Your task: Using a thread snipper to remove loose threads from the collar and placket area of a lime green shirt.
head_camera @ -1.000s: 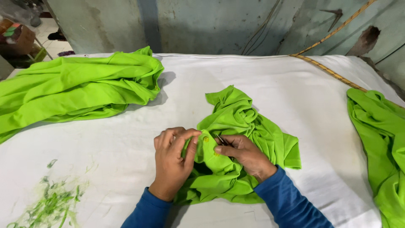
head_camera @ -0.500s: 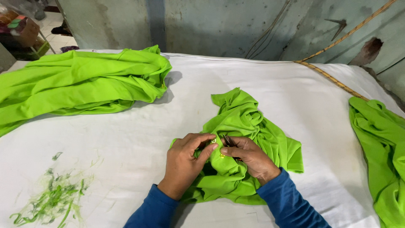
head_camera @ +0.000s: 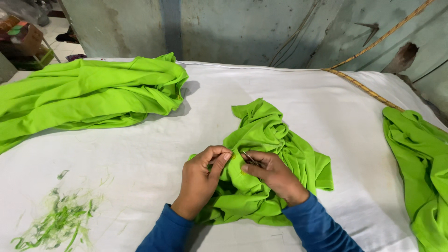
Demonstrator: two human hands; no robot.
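Green garment [head_camera: 266, 154] pinched by left hand [head_camera: 200, 179]; right hand [head_camera: 273, 175] grips a small metal tool [head_camera: 248, 157].

Garment [head_camera: 275, 154]: lime-green knit cloth, matt, soft, crumpled. Bench [head_camera: 298, 98] cover: white cloth, matt, faintly wrinkled. Snips [head_camera: 248, 157]: thin metal, slightly shiny. Wall [head_camera: 242, 28]: rough, stained, worn paint. Rope [head_camera: 364, 88]: coarse braided fibre.

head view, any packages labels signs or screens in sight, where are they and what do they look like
cardboard box: top left corner, on the floor beyond the white table; brown and boxy, with a small patch of green and red on top, too blurred to tell more.
No labels, signs or screens show; none visible on the green garment under the hands.
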